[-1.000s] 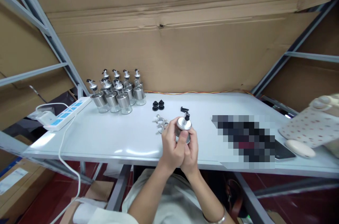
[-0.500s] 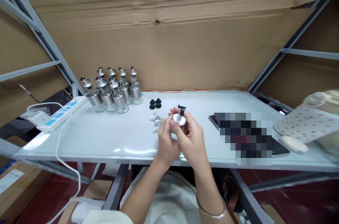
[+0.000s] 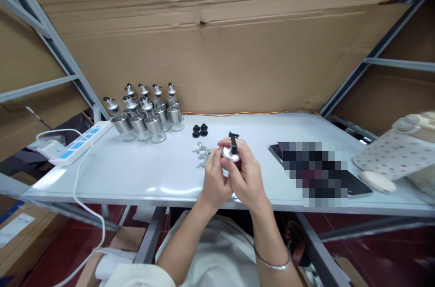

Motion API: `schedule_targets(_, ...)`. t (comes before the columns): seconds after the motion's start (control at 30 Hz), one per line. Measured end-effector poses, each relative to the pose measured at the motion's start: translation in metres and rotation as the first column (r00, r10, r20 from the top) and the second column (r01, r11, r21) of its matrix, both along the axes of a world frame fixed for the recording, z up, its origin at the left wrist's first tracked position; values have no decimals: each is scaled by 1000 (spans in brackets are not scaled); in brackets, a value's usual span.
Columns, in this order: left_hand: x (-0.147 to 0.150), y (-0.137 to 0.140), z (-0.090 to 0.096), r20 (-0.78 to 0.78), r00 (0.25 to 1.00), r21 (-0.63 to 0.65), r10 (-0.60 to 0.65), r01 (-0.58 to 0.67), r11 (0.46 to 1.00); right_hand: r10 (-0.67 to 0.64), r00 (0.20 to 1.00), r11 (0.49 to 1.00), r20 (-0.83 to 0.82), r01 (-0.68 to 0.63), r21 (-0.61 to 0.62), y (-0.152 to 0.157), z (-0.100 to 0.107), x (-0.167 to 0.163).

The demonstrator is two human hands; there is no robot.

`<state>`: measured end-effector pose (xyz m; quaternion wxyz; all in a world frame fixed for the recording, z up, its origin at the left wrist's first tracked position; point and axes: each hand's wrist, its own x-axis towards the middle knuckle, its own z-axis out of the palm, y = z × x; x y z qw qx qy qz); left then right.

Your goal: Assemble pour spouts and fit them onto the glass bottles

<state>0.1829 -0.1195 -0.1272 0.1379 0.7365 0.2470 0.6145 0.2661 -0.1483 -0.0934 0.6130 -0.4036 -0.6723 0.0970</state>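
Holds the left forearm (image 3: 188, 232) and right forearm (image 3: 270, 232) out in front, both bare, slanting toward each other from low in the view and closest at the left wrist (image 3: 208, 203) and right wrist (image 3: 261, 207). Cups the left hand (image 3: 215, 183) and right hand (image 3: 249, 178) together in a closed, two-handed grasp, palms facing inward, fingers (image 3: 210, 165) curled. Lays the right thumb (image 3: 231, 169) slantwise, up and to the left, across the near side of the grasp, with the back of the right hand turned outward.

My left hand (image 3: 216, 182) and right hand (image 3: 250, 178) hide most of the bottle (image 3: 228, 157). At their three o'clock, pixelation (image 3: 312, 174) masks a flat device (image 3: 357, 185); beyond, my view crops a dotted container (image 3: 384, 153).
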Motion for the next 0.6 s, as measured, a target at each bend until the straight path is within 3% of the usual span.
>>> schedule_targets(0.13,0,-1,0,-10,1000,27,28,-27,999,18,998,1000,59,-19,3,-1,0,4)
schedule_targets(0.23,1,-3,0,-15,1000,-32,20,-20,999,-14,999,1000,45,14,-18,-1,0,4)
schedule_targets(0.37,1,-6,1,21,1000,-150,-8,11,989,-40,999,996,-30,37,-82,0,0,2)
schedule_targets(0.6,3,-9,1,73,996,-243,-48,64,968,-42,973,980,-228,-5,-201,-1,1,-5)
